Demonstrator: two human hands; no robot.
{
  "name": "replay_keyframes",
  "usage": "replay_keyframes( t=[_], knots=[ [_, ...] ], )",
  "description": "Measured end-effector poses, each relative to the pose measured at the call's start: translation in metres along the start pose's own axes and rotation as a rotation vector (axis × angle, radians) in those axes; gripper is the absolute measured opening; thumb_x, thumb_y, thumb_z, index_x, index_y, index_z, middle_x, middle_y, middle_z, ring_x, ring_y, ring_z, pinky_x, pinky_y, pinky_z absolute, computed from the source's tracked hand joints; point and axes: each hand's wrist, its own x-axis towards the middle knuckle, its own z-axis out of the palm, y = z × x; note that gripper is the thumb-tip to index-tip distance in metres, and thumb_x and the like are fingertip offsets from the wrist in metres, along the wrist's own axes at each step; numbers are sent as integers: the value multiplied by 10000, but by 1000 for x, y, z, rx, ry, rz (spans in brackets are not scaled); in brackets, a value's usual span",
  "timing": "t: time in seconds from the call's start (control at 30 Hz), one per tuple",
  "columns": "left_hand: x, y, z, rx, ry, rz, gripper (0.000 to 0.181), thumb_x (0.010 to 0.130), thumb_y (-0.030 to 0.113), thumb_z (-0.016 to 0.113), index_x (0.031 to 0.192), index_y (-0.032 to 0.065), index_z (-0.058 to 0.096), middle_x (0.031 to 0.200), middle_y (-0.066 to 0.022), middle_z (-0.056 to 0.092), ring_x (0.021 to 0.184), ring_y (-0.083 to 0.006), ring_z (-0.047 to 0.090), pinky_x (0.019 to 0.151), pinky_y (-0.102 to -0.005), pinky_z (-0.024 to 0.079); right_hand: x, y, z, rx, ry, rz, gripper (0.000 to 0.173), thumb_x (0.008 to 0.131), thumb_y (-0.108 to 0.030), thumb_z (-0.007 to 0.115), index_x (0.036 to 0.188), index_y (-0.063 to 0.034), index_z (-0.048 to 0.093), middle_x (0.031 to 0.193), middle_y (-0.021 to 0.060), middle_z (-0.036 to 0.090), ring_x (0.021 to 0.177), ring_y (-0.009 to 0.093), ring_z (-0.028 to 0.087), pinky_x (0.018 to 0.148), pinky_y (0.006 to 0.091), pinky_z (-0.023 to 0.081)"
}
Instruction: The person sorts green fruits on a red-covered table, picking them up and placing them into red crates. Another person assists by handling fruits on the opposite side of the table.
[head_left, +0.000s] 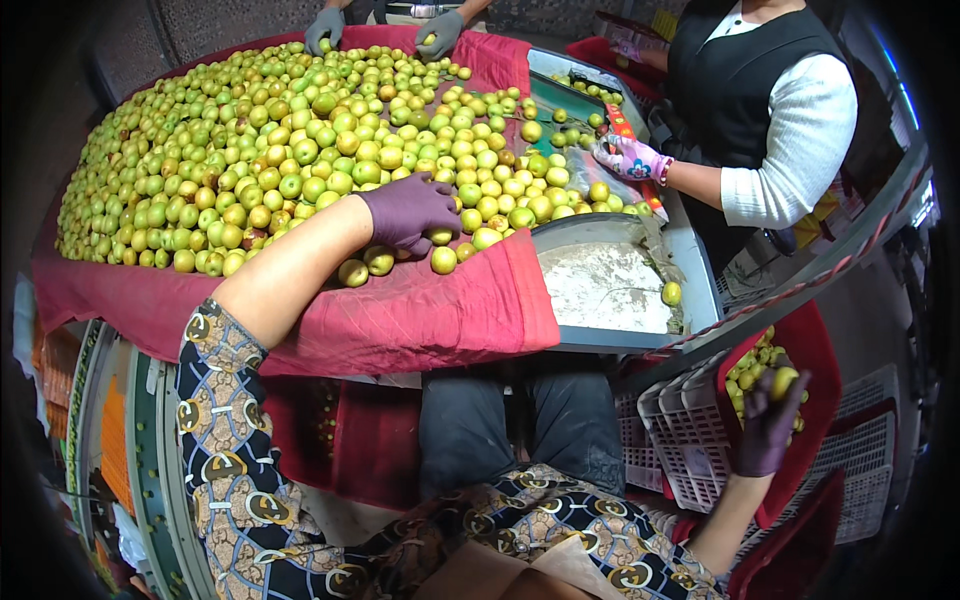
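Note:
A large heap of yellow-green jujubes (300, 150) covers a table draped in red cloth (420, 322). My left hand (412, 212), in a purple glove, lies palm down on the near edge of the heap. Its fingers curl over a few fruits, and whether it grips one is hidden. Low on the right, my right hand (769, 427), gloved alike, has a single jujube (784, 382) at its fingers. That hand is above a white plastic crate (686, 420) with a red cloth lining (817, 375), partly filled with jujubes (750, 367).
Across the table, a co-worker's grey-gloved hands (440, 35) handle fruit. At right, another person's flower-patterned glove (634, 159) reaches over the metal tray end (600, 289). A bar wrapped in red cord (810, 274) crosses above the crate. A conveyor (142, 450) runs at lower left.

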Motion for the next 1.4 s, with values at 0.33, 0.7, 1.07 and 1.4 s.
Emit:
replay_keyframes(
  t=[0.33, 0.7, 1.07, 1.4],
  knots=[
    [-12, -38, -5, 41, 88, -152, 315, 742, 327, 731, 1019, 179, 716, 1002, -37, 683, 1051, -276, 616, 906, -427, 477, -15, 29, -24, 200, -217, -114, 450, 1043, -293, 494, 1354, 30, 529, 1162, 74, 651, 983, 141, 617, 800, 260, 513],
    [-19, -54, -11, -60, 84, -232, 304, 820, 332, 686, 1068, 156, 695, 1041, -69, 688, 1028, -284, 628, 991, -432, 431, 162, 166, 412, -1026, -852, -507, 319, 927, -243, 602, 1161, -46, 689, 1073, 172, 729, 1007, 317, 694, 905, 379, 523],
    [-42, -62, -20, -15, 21, -531, 389, 834, 261, 678, 1210, 159, 668, 1118, -111, 683, 1084, -327, 623, 949, -459, 488, 174, 202, 442, -1459, -1071, -338, 472, 878, -186, 553, 1311, -2, 525, 1276, 281, 624, 1195, 399, 619, 997, 441, 499],
    [-44, -72, -13, 107, -28, -505, 401, 834, 298, 679, 1209, 155, 684, 1159, -128, 670, 1140, -323, 604, 994, -444, 475, 127, 200, 439, -1597, -1087, -503, 392, 899, -167, 563, 1271, -52, 610, 1306, 190, 639, 1221, 340, 623, 982, 448, 520]
  ],
)
